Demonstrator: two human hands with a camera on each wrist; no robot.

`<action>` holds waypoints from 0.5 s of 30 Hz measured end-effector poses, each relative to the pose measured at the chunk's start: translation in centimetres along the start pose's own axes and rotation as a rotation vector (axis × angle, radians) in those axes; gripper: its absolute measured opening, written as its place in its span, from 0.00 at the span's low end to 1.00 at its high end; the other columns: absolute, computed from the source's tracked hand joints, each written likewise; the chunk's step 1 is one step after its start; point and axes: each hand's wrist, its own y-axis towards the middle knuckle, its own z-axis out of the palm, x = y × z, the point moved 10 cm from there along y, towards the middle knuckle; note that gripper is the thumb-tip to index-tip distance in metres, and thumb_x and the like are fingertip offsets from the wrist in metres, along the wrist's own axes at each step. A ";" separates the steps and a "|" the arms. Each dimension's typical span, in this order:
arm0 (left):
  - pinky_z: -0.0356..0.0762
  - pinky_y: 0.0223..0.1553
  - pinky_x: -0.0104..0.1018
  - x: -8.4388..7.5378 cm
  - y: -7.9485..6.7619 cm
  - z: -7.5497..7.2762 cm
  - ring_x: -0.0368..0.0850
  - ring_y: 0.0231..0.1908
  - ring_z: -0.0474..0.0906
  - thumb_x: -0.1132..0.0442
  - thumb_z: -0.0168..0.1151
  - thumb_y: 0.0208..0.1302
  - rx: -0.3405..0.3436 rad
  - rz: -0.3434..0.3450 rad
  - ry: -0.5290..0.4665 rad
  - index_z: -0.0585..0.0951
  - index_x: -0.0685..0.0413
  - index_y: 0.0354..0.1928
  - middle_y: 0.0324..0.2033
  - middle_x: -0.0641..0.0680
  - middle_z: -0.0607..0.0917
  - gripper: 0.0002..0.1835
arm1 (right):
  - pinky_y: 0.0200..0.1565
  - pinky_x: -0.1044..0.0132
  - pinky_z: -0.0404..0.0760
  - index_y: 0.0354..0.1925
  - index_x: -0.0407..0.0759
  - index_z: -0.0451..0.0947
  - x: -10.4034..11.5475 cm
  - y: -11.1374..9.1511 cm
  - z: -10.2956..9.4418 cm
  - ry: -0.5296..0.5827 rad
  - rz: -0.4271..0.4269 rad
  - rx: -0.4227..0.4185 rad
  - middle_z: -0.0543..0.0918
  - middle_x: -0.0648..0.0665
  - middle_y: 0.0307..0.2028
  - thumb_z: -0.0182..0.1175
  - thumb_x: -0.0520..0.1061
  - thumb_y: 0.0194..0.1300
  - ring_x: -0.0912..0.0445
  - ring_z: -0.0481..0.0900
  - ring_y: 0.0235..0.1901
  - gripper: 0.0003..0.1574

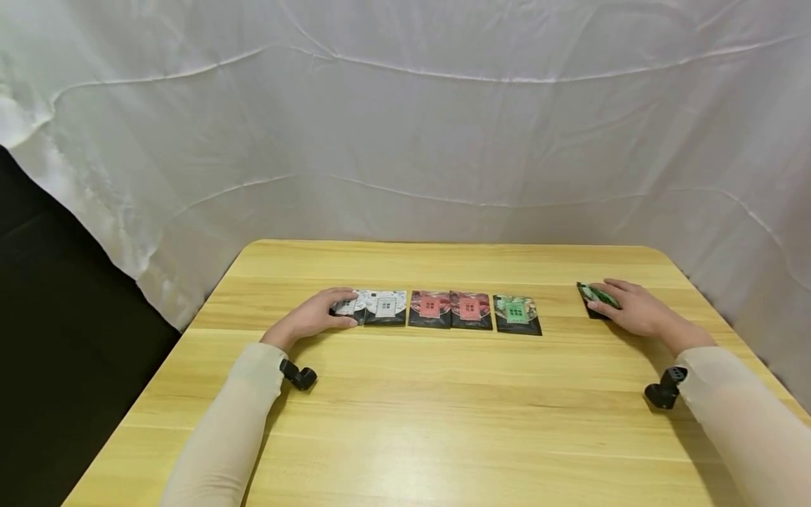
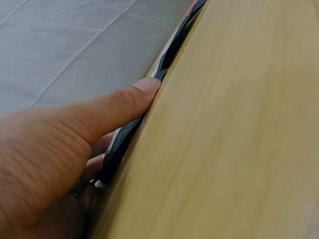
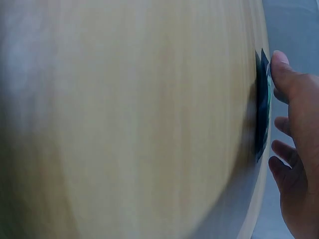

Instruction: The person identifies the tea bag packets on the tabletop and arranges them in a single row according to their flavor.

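Observation:
In the head view, several flat sachets lie in a row on the wooden table. My left hand (image 1: 317, 313) is at the row's left end and grips a white-and-black sachet (image 1: 347, 307), covering part of it. The left wrist view shows the thumb (image 2: 134, 97) along this sachet's near edge, with other fingertips at its left side. Far to the right, my right hand (image 1: 636, 310) rests over a green-and-black sachet (image 1: 589, 292), hiding much of it. In the right wrist view its fingers are spread, with the thumb (image 3: 280, 67) near one corner of that sachet.
Beside the left hand lies another white-and-black sachet (image 1: 386, 308), then two red-and-black sachets, one (image 1: 431, 308) left of the other (image 1: 471, 310). A second green-and-black sachet (image 1: 517, 314) ends the row. Behind the table (image 1: 443, 408) hangs a pale curtain (image 1: 431, 134).

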 end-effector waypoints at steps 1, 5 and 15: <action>0.52 0.69 0.60 0.0 0.0 0.0 0.60 0.72 0.52 0.43 0.66 0.62 0.001 0.000 0.004 0.66 0.50 0.73 0.72 0.60 0.60 0.40 | 0.59 0.25 0.54 0.74 0.36 0.56 0.0 0.0 0.0 -0.005 -0.003 -0.002 0.53 0.22 0.69 0.43 0.67 0.75 0.22 0.51 0.64 0.45; 0.52 0.69 0.60 0.0 0.1 0.0 0.60 0.72 0.52 0.43 0.66 0.62 -0.001 -0.004 0.004 0.66 0.50 0.73 0.72 0.60 0.60 0.40 | 0.60 0.27 0.57 0.73 0.35 0.56 0.3 0.1 0.2 -0.021 -0.015 -0.008 0.55 0.22 0.68 0.42 0.65 0.76 0.23 0.54 0.64 0.44; 0.52 0.69 0.60 0.0 0.0 -0.1 0.61 0.72 0.52 0.44 0.67 0.62 -0.005 -0.012 0.000 0.66 0.50 0.73 0.73 0.60 0.60 0.40 | 0.56 0.26 0.60 0.74 0.36 0.55 0.2 0.3 0.5 -0.008 0.023 0.016 0.57 0.20 0.66 0.41 0.68 0.75 0.22 0.58 0.61 0.47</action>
